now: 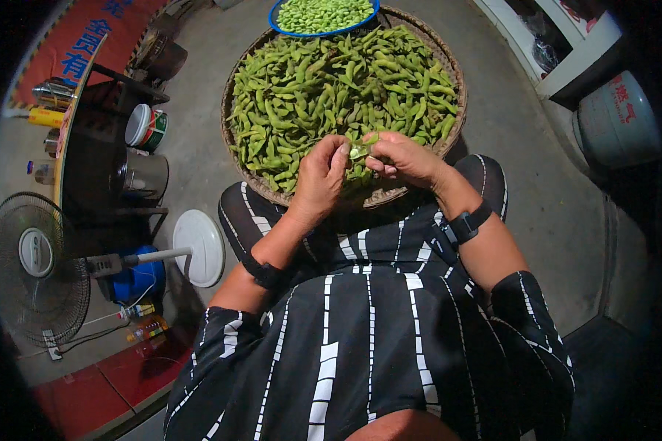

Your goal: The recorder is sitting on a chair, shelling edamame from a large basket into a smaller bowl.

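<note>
A split green soybean pod [358,151] is pinched between my two hands, with pale green showing inside it. My left hand [321,172] grips its left end between thumb and fingers. On the other end, my right hand [401,156] has its fingers curled around the pod. Both hands are over the near part of a round woven basket [460,105] heaped with green soybean pods [331,93]. At the basket's far edge rests a blue-rimmed bowl [272,22] full of shelled green beans [325,13].
To the left stand a pedestal fan [36,253], its white round base [199,248], a table [69,143], a metal pot [146,175] and a lidded bucket [146,127]. Bottles [146,328] lie near the fan's cord. A gas cylinder [618,121] stands at right beside a white cabinet [579,49].
</note>
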{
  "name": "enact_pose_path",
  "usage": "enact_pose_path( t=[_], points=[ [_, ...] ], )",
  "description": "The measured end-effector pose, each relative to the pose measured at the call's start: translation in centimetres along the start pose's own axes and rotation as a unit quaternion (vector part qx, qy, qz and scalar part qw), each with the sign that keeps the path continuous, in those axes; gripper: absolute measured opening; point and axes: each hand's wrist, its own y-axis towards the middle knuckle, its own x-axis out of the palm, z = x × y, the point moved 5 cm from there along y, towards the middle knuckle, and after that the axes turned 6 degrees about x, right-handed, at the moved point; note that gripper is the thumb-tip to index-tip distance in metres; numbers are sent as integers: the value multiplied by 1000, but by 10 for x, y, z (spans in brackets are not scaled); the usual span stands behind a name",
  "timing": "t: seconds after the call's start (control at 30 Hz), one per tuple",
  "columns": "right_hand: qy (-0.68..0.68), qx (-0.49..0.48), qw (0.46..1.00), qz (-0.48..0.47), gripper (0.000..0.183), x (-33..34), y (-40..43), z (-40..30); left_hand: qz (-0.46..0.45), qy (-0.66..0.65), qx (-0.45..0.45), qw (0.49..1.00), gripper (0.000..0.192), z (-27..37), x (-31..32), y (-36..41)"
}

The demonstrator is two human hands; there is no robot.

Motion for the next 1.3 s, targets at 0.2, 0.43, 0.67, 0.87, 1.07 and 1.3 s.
enact_pose_path(
  t=[0.2, 0.43, 0.67, 0.87, 1.07, 1.3],
  points=[
    [-88, -18, 996, 13, 30, 4, -3, 1, 60, 72, 46, 995, 17, 7, -21, 2],
    [-276, -88, 953, 88, 46, 6, 10, 19, 25, 182, 171, 968, 13, 18, 2, -9],
    [-133, -14, 990, 43, 41, 16, 1, -1, 15, -120, -24, 992, 14, 8, 0, -6],
    [92, -54, 987, 123, 24, -16, -14, -8, -130, 103, 73, 983, 19, 24, 2, -44],
    [178, -26, 979, 96, 15, -4, -10, -9, -14, 344, 198, 918, 22, 6, -30, 20],
    [157, -37, 984, 75, 24, -7, 3, -4, -2, 491, 244, 836, 13, -10, -30, 57]
  ],
)
